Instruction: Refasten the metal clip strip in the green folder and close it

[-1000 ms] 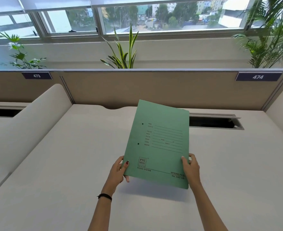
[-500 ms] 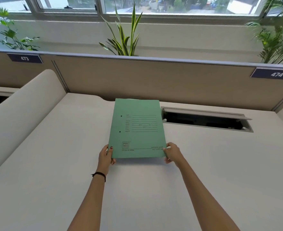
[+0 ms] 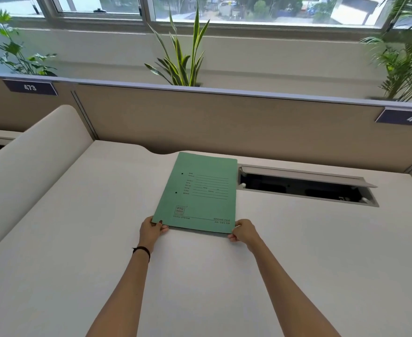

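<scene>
A green folder [image 3: 201, 193] lies closed and flat on the white desk [image 3: 78, 239], front cover up, with printed lines and two punch holes near its left side. My left hand [image 3: 151, 231] pinches its near left corner. My right hand [image 3: 244, 232] grips its near right corner. The metal clip strip is hidden inside the folder.
An open cable slot [image 3: 304, 187] with a raised lid sits in the desk just right of the folder. A beige partition [image 3: 224, 122] runs along the back, with plants behind it. A rounded white divider [image 3: 30, 161] rises on the left.
The folder went from tilted up in the air to lying flat on the desk, further from me. Both hands moved forward with it and still hold its near corners.
</scene>
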Available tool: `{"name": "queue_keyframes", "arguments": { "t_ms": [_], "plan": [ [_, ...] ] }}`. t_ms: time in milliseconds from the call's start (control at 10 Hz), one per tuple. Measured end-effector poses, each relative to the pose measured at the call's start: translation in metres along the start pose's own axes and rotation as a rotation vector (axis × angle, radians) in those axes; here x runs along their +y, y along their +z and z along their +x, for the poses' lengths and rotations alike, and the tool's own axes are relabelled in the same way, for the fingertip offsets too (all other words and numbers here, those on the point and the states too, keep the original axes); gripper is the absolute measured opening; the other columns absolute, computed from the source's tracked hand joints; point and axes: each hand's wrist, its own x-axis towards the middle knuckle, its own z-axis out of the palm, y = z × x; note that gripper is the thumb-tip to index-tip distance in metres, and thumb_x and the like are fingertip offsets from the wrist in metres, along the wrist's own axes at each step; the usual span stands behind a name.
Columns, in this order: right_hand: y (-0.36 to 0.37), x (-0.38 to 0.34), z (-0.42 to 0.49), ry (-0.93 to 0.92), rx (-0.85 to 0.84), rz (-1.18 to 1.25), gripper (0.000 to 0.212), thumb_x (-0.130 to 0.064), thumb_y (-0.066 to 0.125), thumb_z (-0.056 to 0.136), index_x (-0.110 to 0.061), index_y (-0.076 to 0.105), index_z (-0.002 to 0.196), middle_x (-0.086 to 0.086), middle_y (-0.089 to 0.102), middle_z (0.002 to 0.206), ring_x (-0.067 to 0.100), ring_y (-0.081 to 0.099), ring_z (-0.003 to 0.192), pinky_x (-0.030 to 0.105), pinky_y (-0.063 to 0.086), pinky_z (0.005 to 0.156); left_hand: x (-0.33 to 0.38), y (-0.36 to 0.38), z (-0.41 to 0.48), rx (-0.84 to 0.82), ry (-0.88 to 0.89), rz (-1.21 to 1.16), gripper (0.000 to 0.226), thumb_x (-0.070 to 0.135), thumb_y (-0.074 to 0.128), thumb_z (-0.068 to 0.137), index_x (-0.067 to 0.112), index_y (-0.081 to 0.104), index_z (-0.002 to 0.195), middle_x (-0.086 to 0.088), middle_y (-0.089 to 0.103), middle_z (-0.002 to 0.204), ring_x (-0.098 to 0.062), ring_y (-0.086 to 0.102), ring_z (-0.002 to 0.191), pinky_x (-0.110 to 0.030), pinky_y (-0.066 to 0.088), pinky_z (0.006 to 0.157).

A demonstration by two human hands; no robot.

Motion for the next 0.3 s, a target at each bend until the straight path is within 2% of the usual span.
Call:
{"name": "queue_keyframes", "arguments": {
  "t_ms": [100,200,300],
  "plan": [
    [-0.006,0.001,0.001,0.001,0.012,0.01,0.03,0.012,0.04,0.083,0.008,0.052,0.11,0.024,0.063,0.108,0.017,0.06,0.061,0.022,0.055,0.055,0.001,0.004,0.001,0.069,-0.03,0.005,0.025,-0.006,0.046,0.09,-0.006,0.051,0.115,-0.021,0.061,0.105,-0.027,0.061,0.081,-0.03,0.057,0.081],
    [-0.012,0.006,0.002,-0.036,0.027,-0.047,0.038,0.008,0.048,0.08,0.013,0.048,0.118,0.018,0.058,0.099,0.022,0.053,0.081,0.033,0.049,0.076,-0.001,0.004,0.002,0.123,-0.06,0.059,0.032,-0.004,0.055,0.085,-0.005,0.051,0.116,-0.024,0.062,0.112,-0.03,0.059,0.093,-0.041,0.05,0.094],
    [-0.025,0.002,-0.002,-0.086,0.04,-0.133,0.045,0.0,0.047,0.082,0.004,0.045,0.127,0.012,0.052,0.102,0.021,0.044,0.09,0.032,0.041,0.083,0.001,0.003,0.001,0.185,-0.05,0.158,0.041,0.002,0.056,0.084,-0.003,0.047,0.124,-0.026,0.056,0.122,-0.038,0.059,0.104,-0.044,0.049,0.094]
  ]
}}
